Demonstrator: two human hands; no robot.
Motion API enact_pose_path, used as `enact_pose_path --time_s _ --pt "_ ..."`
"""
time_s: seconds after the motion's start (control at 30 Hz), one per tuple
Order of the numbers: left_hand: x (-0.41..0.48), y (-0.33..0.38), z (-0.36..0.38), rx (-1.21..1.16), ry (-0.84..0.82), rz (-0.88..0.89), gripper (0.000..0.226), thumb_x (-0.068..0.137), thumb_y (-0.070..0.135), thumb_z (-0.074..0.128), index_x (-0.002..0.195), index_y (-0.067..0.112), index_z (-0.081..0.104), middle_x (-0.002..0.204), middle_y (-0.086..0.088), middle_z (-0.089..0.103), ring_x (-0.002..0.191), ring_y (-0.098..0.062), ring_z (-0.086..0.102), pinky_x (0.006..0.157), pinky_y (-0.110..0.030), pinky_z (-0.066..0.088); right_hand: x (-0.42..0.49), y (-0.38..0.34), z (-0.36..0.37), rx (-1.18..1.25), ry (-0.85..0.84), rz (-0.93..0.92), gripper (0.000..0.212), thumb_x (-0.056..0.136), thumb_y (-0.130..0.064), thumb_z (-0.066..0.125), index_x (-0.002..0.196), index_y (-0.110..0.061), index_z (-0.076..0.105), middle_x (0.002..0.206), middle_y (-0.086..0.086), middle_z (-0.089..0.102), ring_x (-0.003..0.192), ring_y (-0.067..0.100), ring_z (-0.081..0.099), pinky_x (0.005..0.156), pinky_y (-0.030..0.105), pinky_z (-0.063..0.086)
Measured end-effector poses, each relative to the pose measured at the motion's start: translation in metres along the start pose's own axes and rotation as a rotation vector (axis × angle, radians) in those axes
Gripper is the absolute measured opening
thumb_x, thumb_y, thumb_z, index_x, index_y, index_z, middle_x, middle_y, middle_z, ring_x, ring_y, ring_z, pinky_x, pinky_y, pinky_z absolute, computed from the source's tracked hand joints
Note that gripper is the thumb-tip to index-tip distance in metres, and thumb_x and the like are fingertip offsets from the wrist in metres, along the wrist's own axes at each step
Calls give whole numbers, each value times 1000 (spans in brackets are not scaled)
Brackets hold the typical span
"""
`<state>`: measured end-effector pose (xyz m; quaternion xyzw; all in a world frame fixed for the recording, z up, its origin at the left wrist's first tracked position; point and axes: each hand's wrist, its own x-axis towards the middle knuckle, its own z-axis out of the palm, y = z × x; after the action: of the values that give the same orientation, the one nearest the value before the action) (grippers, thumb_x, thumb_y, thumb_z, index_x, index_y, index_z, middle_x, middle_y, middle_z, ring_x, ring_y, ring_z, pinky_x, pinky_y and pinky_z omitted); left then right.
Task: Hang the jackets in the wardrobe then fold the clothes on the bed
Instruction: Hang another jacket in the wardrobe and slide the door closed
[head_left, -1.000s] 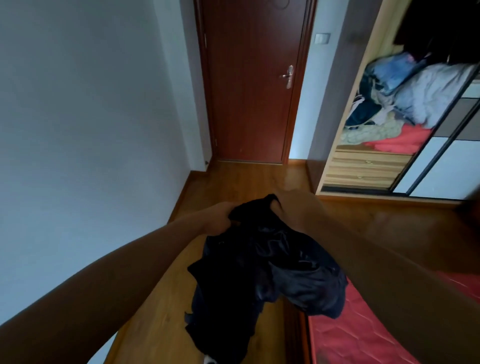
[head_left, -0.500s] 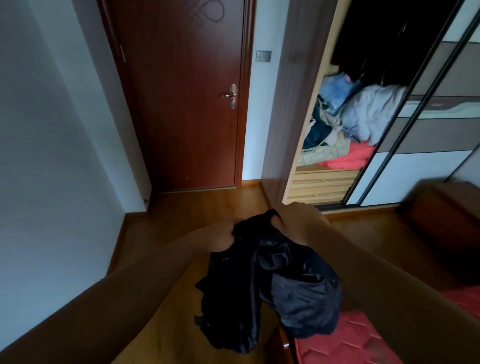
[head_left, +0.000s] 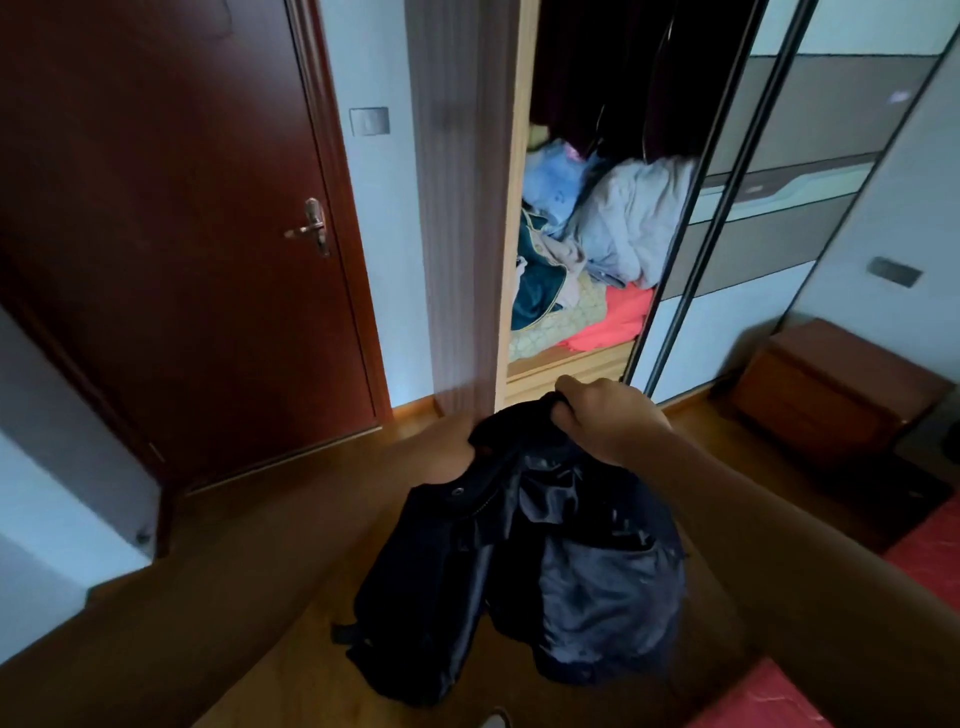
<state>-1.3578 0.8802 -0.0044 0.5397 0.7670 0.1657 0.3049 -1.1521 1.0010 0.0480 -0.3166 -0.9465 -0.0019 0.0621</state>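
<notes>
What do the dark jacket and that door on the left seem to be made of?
The jacket: likely dark woven cloth outside, glossy synthetic lining inside, judging by its sheen. The door: reddish-brown wood or veneer, smooth varnished look; its handle looks like polished metal.

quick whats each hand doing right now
Left hand: closed, holding the black jacket by its top edge.
Right hand: closed, gripping the same jacket's collar.

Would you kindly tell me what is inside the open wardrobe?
Inside the wardrobe, a loose heap of clothes sits: pale blue, grey, teal and coral pieces. Dark garments hang above it. Whatever lies under the heap or behind the sliding door is hidden.
</notes>
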Motion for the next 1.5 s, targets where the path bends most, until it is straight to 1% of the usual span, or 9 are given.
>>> enact_pose_path --time_s 0.17,0.33,0.53,0.67,0.8,0.97,1.17,1.33,1.5 --pt "103 27 -47 11 -14 155 43 101 18 51 142 30 51 141 0 55 126 -19 53 113 -41 40 79 61 -11 4 22 63 33 100 -48 34 107 -19 48 92 12 63 71 28 45 62 37 39" --pt "192 75 -85 -105 -25 311 20 91 23 56 93 41 63 103 10 67 103 -14 63 98 -36 48 144 127 -28 -36 68 112 36 100 -49 32 108 -18 48 90 13 64 78 36 60 64 39 47" --pt "320 124 -100 -111 -50 420 33 87 27 48 115 15 60 114 -2 65 110 -19 60 98 -40 46 218 216 -31 -77 84 247 34 100 -51 32 104 -20 47 97 14 65 84 37 60 64 38 41" --pt "421 149 -120 -178 -27 413 29 79 37 40 96 23 58 99 -1 62 102 -24 59 102 -53 44 288 274 -39 -105 106 305 36 99 -51 32 107 -21 49 100 14 64 84 36 59 65 38 39" --pt "511 179 -163 -141 -55 493 21 97 27 48 115 34 56 118 5 61 122 -21 57 103 -32 40 359 326 -62 -115 93 357 35 100 -54 29 101 -23 45 88 7 57 72 30 47 63 38 42" --pt "610 220 -215 -68 25 518 31 102 21 48 132 21 56 131 -1 60 120 -19 56 104 -35 41 444 391 -92 -120 168 371 39 99 -54 29 104 -21 49 80 1 46 73 28 48 64 37 38" --pt "692 259 -266 -100 284 486 28 96 12 45 118 22 61 118 -2 67 109 -19 61 95 -36 47 543 455 -121 -92 336 235 41 97 -54 33 114 -22 53 107 15 66 92 40 64 67 40 41" --pt "749 272 -312 -190 499 357 24 102 8 48 102 23 67 96 3 70 89 -4 63 80 -13 43 631 495 -143 -82 374 31 34 99 -48 37 108 -20 52 99 15 68 86 40 65 63 38 37" --pt "771 291 -367 -173 532 277 19 95 21 62 113 25 68 114 -4 72 106 -22 66 100 -47 51 708 521 -168 -44 409 -178 34 101 -46 34 109 -19 53 92 11 68 82 37 66 63 40 48"
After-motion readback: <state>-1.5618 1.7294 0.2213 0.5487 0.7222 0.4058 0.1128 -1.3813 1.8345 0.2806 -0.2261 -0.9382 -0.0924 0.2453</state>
